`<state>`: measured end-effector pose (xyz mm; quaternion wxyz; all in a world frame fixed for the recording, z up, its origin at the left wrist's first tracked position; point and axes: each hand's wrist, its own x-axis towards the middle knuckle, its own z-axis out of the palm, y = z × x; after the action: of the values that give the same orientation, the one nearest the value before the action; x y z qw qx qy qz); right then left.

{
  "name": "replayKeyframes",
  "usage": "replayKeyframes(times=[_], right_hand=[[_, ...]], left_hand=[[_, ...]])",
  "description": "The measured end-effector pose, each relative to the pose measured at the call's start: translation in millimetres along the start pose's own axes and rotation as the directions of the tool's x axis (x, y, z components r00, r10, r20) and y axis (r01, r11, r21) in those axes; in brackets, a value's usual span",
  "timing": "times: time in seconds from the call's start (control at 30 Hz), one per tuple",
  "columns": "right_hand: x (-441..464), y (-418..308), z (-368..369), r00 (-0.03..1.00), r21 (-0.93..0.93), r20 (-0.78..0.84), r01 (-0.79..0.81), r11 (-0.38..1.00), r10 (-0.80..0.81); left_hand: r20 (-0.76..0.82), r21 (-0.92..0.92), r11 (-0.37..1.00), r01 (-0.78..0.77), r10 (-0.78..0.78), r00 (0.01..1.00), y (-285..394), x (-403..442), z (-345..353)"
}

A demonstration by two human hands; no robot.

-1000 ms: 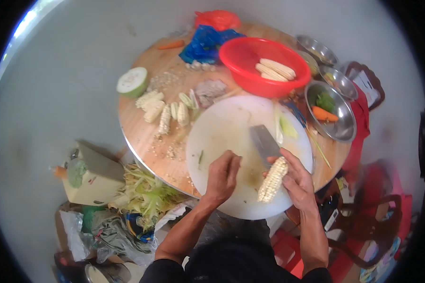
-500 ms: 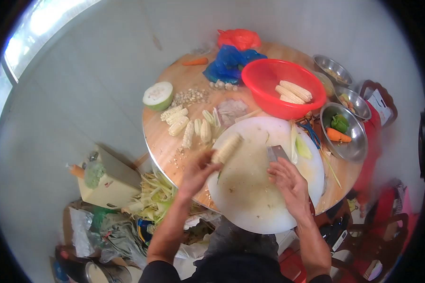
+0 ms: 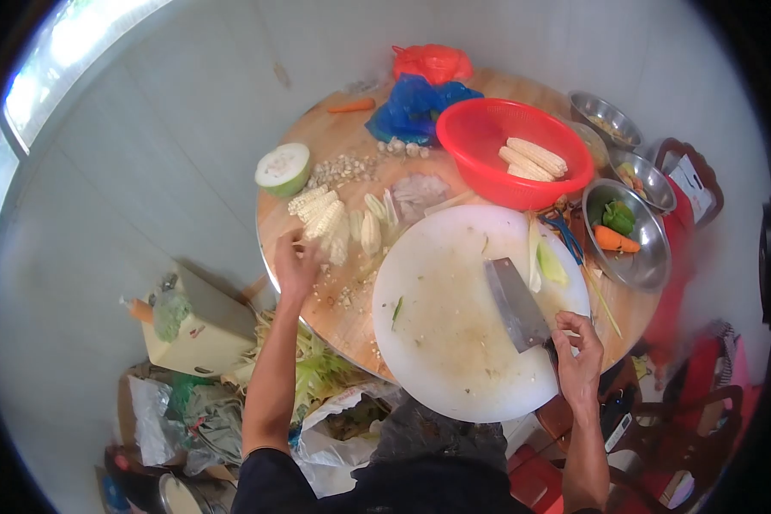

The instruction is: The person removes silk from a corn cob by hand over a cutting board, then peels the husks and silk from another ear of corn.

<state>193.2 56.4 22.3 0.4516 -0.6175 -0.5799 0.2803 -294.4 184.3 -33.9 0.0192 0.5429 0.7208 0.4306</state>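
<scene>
My left hand (image 3: 295, 267) reaches to the left side of the round table, its fingers apart at the edge of a group of pale corn cobs (image 3: 324, 219). The nearest cobs are blurred, so contact with them is unclear. A cleaver (image 3: 518, 307) lies flat on the round white cutting board (image 3: 428, 343), blade pointing away from me and handle at the right rim. Beside the handle, my right hand (image 3: 579, 353) is open with loosely bent fingers. Green-white husk leaves (image 3: 550, 264) lie on the board's right side.
A red plastic basin (image 3: 454, 146) with corn cobs (image 3: 535, 159) stands behind the board. Steel bowls, one holding a carrot (image 3: 615, 240) and green pepper (image 3: 617, 218), are at the right. A cut melon (image 3: 284, 167), garlic (image 3: 401, 148) and blue bag (image 3: 415, 111) occupy the back left.
My left hand has carried a corn cob from above the board left to the other cobs. My right hand has moved right and down, leaving the cleaver's blade uncovered on the board.
</scene>
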Motion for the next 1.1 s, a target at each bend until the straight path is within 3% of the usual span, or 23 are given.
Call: replayKeyframes(times=[0.03, 0.07, 0.1, 0.13, 0.2, 0.27, 0.33, 0.4, 0.47, 0.53, 0.57, 0.6, 0.63, 0.67, 0.73, 0.8, 0.87, 0.9, 0.93, 0.97, 1.0, 1.07, 1.1], right_hand=[[-3.0, -0.9, -2.4, 1.000, -0.002, 0.001, -0.002, 1.000, 0.002], [-8.0, -1.0, -4.3, 0.999, -0.162, 0.021, 0.050, 0.986, -0.048], [-12.3, -1.6, -6.2, 0.995, -0.317, 0.048, 0.102, 0.943, -0.091], [-15.3, -3.7, -6.9, 0.995, -0.320, 0.045, 0.095, 0.943, -0.085], [-22.7, -6.7, -6.0, 0.985, -0.488, 0.137, 0.163, 0.857, -0.109], [-21.1, 1.2, -4.6, 0.985, -0.540, 0.157, 0.143, 0.829, -0.068], [-18.5, 6.3, 0.6, 0.981, -0.540, 0.131, 0.189, 0.820, -0.140], [-14.1, 9.3, 2.8, 0.984, -0.570, 0.146, 0.169, 0.804, -0.103], [-9.3, 9.3, 3.3, 0.982, -0.587, 0.174, 0.165, 0.793, -0.076], [-1.4, 8.1, 2.5, 0.972, -0.533, 0.236, 0.143, 0.834, -0.016], [4.6, 17.1, 1.4, 0.961, -0.496, 0.227, 0.252, 0.831, -0.156], [6.1, 20.5, -4.3, 0.961, -0.506, 0.229, 0.253, 0.825, -0.154], [8.4, 15.5, -9.8, 0.968, -0.328, 0.248, 0.035, 0.944, 0.050], [11.7, 8.1, -15.5, 0.923, -0.143, 0.303, -0.204, 0.968, 0.239], [6.0, -21.3, -27.2, 0.899, -0.128, 0.297, -0.297, 0.946, 0.322], [-0.3, -28.5, -33.2, 0.910, -0.085, 0.110, -0.393, 0.916, 0.401], [-1.5, 17.1, -38.1, 0.988, -0.141, 0.050, -0.137, 0.981, 0.145], [-7.1, 16.0, -36.4, 0.977, -0.113, 0.078, -0.191, 0.975, 0.200], [-12.4, 10.6, -34.1, 0.959, -0.089, 0.104, -0.255, 0.963, 0.264], [-15.2, 15.4, -32.0, 0.943, -0.080, 0.157, -0.284, 0.956, 0.293], [-17.2, 21.0, -29.3, 0.928, -0.074, 0.196, -0.307, 0.949, 0.316], [-21.0, 29.9, -21.0, 0.926, -0.086, 0.209, -0.304, 0.949, 0.315], [-21.1, 32.4, -19.0, 0.926, -0.102, 0.194, -0.309, 0.946, 0.323]], left_hand=[[-0.059, -0.185, 0.981, 0.049, -0.061, 0.996, -8.8, -4.7, -5.7], [-0.103, -0.367, 0.926, 0.085, -0.131, 0.986, -12.7, -11.6, -12.2], [-0.140, -0.390, 0.914, 0.109, -0.176, 0.974, -16.7, -23.3, -19.9], [-0.174, -0.413, 0.901, 0.132, -0.220, 0.960, -14.4, -38.9, -31.7], [-0.202, -0.382, 0.921, 0.080, -0.167, 0.965, -21.6, -80.5, -47.6], [-0.119, -0.405, 0.913, 0.054, -0.111, 0.987, -25.1, -131.3, -58.5], [0.065, -0.276, 0.950, 0.147, -0.135, 0.989, -25.3, -194.1, -63.4], [0.247, -0.287, 0.951, 0.113, -0.040, 0.968, -23.2, -256.5, -59.8], [0.439, -0.072, 0.995, 0.074, -0.035, 0.898, -31.8, -312.6, -56.5], [0.555, -0.014, 0.999, 0.040, -0.026, 0.832, -47.6, -341.6, -51.9], [0.649, 0.047, 0.999, -0.001, -0.030, 0.760, -56.2, -355.7, -47.1], [0.651, 0.038, 0.999, 0.006, -0.029, 0.758, -66.6, -368.0, -44.9], [0.648, 0.014, 1.000, 0.000, -0.009, 0.761, -83.0, -377.4, -43.3], [0.641, -0.010, 1.000, -0.006, 0.012, 0.767, -102.8, -385.7, -38.2], [0.608, -0.006, 0.998, -0.063, 0.053, 0.792, -145.9, -399.7, -23.8], [0.728, 0.413, 0.910, -0.027, -0.312, 0.610, -162.4, -404.7, -12.3], [0.697, 0.359, 0.933, -0.028, -0.247, 0.673, -182.7, -421.5, -3.1], [0.698, 0.309, 0.938, -0.160, -0.109, 0.708, -234.7, -450.7, 16.3], [0.747, 0.353, 0.931, -0.094, -0.220, 0.628, -229.8, -445.4, 18.1], [0.769, 0.478, 0.867, -0.137, -0.338, 0.542, -230.8, -446.0, 28.4], [0.743, 0.428, 0.897, -0.105, -0.284, 0.606, -226.4, -444.5, 31.4], [0.738, 0.440, 0.889, -0.127, -0.278, 0.615, -257.7, -459.3, 54.3], [0.760, 0.447, 0.886, -0.120, -0.306, 0.574, -259.3, -455.5, 59.6]])
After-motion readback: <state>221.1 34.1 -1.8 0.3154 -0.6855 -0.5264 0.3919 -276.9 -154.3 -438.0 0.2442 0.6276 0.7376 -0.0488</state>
